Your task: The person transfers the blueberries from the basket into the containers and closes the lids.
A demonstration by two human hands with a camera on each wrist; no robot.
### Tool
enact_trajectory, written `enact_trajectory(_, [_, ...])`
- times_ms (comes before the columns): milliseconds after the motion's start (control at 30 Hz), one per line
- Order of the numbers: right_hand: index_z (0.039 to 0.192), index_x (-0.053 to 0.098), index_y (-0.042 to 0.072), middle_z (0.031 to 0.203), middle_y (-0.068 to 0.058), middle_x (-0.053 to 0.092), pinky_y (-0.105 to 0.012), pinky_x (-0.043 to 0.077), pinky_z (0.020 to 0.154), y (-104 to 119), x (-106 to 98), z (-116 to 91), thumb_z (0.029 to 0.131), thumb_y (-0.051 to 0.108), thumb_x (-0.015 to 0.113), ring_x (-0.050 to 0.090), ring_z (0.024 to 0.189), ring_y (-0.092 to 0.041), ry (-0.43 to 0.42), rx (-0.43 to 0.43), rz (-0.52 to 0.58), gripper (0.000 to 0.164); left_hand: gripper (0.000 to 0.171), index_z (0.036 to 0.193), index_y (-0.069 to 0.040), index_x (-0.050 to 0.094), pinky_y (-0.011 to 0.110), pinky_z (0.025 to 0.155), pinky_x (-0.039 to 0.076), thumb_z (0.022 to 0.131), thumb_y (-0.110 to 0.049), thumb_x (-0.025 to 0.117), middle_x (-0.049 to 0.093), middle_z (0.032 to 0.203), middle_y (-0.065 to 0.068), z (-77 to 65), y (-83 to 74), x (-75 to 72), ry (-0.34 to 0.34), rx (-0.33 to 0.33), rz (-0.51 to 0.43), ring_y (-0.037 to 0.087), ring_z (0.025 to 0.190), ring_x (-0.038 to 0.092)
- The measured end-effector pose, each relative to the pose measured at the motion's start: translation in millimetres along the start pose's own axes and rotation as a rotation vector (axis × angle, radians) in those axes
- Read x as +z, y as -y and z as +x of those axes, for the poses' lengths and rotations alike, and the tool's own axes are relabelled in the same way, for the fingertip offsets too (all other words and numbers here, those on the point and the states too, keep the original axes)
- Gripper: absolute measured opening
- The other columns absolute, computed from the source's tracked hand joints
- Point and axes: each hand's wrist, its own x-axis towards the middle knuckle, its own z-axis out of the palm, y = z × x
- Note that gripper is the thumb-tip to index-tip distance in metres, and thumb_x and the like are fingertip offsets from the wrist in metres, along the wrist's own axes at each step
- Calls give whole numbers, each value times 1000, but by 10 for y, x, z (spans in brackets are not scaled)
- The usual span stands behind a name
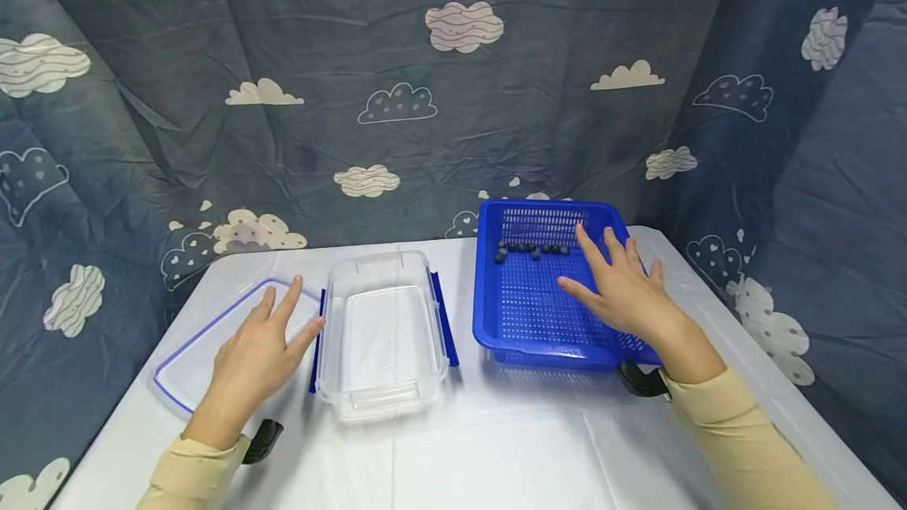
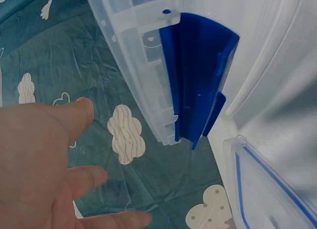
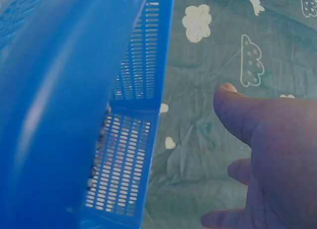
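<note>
A clear plastic food container stands on the table with blue side clips folded out at both sides. To its left lies a clear lid with a blue seal. My left hand, fingers spread, hovers over the lid beside the container and holds nothing. On the right is a blue perforated basket with several blueberries, small, round and dark, gathered toward its far end. My right hand hovers over the basket's right part, fingers spread and apart from the berries. In the left wrist view, a blue clip hangs from the container's edge.
A white cloth covers the table. Dark blue curtain fabric with cloud prints encloses the back and both sides. Black wrist camera mounts sit at both sleeves.
</note>
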Motion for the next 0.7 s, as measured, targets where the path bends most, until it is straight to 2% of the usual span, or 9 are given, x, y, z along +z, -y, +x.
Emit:
enact_trajectory(100, [174,1,19,174,-40,-1,-91,1,114,0,-5,50,108,65,49,-1,155,-71,23,-13,-2,95,81,172,-21,28,81,89,49,108,-68,45,43,161,36,0,23,33,11,-5,-13,67,131,54])
enact_trajectory(333, [174,14,13,170,-42,19,-86,23,115,12,-36,202,109,60,52,20,154,-67,77,-62,-29,88,69,159,-4,49,70,91,53,108,-49,62,71,127,32,10,73,159,-18,29,-123,54,116,67])
enact_trajectory(400, [172,20,11,167,-40,29,-85,29,113,10,-66,260,109,56,54,28,153,-64,94,-86,-33,85,69,157,-3,51,65,91,54,106,-47,65,76,118,27,25,89,195,-10,28,-167,50,111,69])
enact_trajectory(500, [169,31,5,163,-37,41,-81,34,114,3,-118,374,109,51,57,37,151,-61,125,-122,-26,79,72,157,-5,50,50,80,57,104,-49,67,78,114,21,49,113,233,48,-3,-258,35,90,77])
enact_trajectory(633, [164,40,2,157,-35,51,-74,43,112,-23,-168,561,110,44,60,50,144,-57,191,-154,14,71,73,159,-7,48,32,66,54,103,-47,71,77,115,19,73,141,285,123,-44,-396,15,61,72])
enact_trajectory(700, [162,43,3,154,-34,54,-71,47,110,-41,-181,656,110,42,60,55,140,-55,230,-174,35,68,71,159,-9,49,31,64,55,102,-44,73,75,117,20,81,152,314,134,-54,-454,16,59,71])
